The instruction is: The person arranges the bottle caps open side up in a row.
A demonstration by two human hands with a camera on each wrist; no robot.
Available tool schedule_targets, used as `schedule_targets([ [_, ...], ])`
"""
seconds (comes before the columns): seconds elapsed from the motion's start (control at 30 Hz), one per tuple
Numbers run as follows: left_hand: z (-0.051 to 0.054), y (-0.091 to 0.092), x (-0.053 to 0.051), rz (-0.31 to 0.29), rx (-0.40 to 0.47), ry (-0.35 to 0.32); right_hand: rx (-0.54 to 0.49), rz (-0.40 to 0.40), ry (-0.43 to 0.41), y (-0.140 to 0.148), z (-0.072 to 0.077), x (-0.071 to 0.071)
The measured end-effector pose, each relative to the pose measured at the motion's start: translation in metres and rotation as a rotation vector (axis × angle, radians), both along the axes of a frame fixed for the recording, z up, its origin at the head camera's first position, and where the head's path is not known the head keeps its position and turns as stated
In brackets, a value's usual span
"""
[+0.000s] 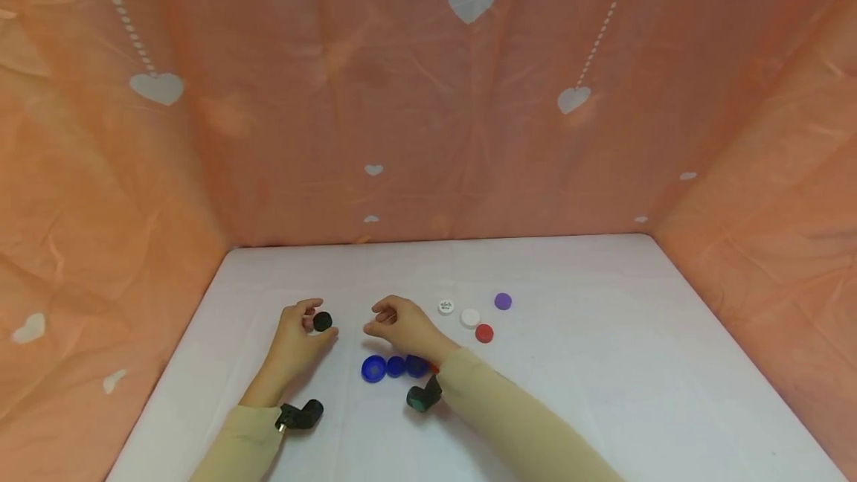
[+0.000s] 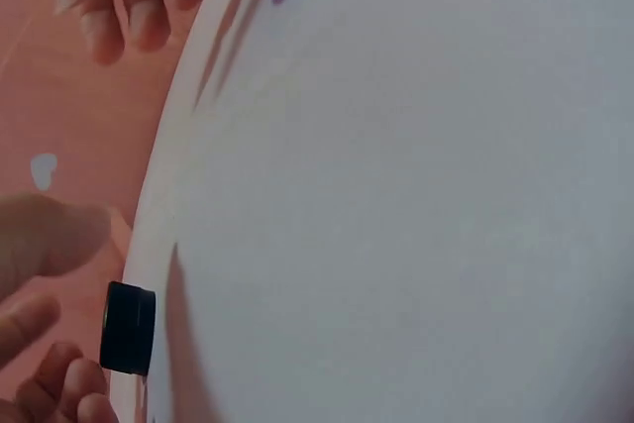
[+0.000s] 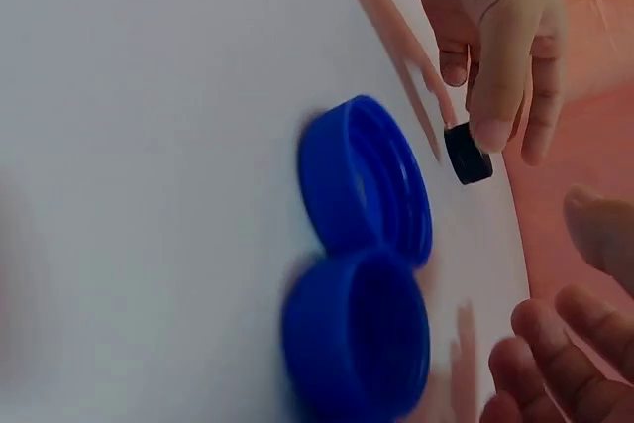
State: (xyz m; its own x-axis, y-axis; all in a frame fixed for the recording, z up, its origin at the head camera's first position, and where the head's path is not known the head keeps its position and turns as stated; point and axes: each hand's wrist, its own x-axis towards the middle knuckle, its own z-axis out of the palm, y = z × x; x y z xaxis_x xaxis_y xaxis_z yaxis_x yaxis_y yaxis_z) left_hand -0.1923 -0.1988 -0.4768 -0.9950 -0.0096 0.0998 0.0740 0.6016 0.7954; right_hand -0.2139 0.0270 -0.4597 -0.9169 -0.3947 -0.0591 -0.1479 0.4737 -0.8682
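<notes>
A black bottle cap [image 1: 323,320] lies on the white table. My left hand [image 1: 292,337] is around it, thumb and fingers on either side. In the left wrist view a gap shows between the fingers and the black cap [image 2: 129,329]. To the right, my right hand [image 1: 404,328] hovers over the table, thumb and fingertips apart with nothing between them. Below that hand, a large blue cap [image 1: 373,369], a smaller blue cap [image 1: 396,367] and another blue cap [image 1: 416,366] stand in a row. A red cap [image 1: 434,368] at the row's end is partly hidden by the right wrist.
Right of the right hand lie a white cap with print [image 1: 445,307], a plain white cap [image 1: 470,318], a red cap [image 1: 484,333] and a purple cap [image 1: 503,301]. An orange cloth [image 1: 415,125] with white hearts surrounds the table [image 1: 602,363] at the back and sides.
</notes>
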Motion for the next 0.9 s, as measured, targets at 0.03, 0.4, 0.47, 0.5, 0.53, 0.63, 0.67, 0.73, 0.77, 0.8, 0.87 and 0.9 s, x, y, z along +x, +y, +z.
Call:
schedule_targets([
  [0.03, 0.000, -0.001, 0.000, 0.008, -0.003, -0.010, -0.001, 0.003, -0.001, -0.003, 0.000, -0.001],
  [0.4, -0.001, -0.002, 0.000, -0.017, -0.129, -0.062, 0.008, 0.035, -0.004, -0.021, -0.006, -0.003],
  [0.47, -0.001, 0.000, 0.000, -0.025, -0.143, -0.056, 0.015, 0.038, -0.007, -0.022, -0.007, -0.002],
  [0.5, 0.000, 0.000, 0.001, -0.028, -0.143, -0.052, 0.022, 0.039, -0.007, -0.023, -0.007, -0.001],
  [0.53, 0.000, 0.001, 0.000, -0.033, -0.148, -0.046, 0.026, 0.042, -0.005, -0.023, -0.007, -0.001],
  [0.63, 0.001, 0.002, 0.000, -0.042, -0.156, -0.031, 0.043, 0.050, 0.006, -0.025, -0.005, 0.001],
  [0.67, 0.001, 0.002, 0.000, -0.045, -0.159, -0.027, 0.044, 0.052, 0.010, -0.025, -0.005, 0.001],
  [0.73, 0.002, 0.003, 0.000, -0.050, -0.164, -0.023, 0.048, 0.055, 0.015, -0.026, -0.005, 0.002],
  [0.77, 0.002, 0.004, 0.001, -0.056, -0.161, -0.024, 0.052, 0.054, 0.016, -0.026, -0.006, 0.002],
  [0.8, 0.002, 0.004, 0.001, -0.065, -0.160, -0.025, 0.051, 0.052, 0.023, -0.026, -0.006, 0.001],
  [0.87, 0.002, 0.006, 0.002, -0.086, -0.154, -0.026, 0.054, 0.048, 0.030, -0.027, -0.007, 0.000],
  [0.9, 0.001, 0.007, 0.002, -0.095, -0.151, -0.027, 0.059, 0.048, 0.035, -0.027, -0.008, 0.000],
])
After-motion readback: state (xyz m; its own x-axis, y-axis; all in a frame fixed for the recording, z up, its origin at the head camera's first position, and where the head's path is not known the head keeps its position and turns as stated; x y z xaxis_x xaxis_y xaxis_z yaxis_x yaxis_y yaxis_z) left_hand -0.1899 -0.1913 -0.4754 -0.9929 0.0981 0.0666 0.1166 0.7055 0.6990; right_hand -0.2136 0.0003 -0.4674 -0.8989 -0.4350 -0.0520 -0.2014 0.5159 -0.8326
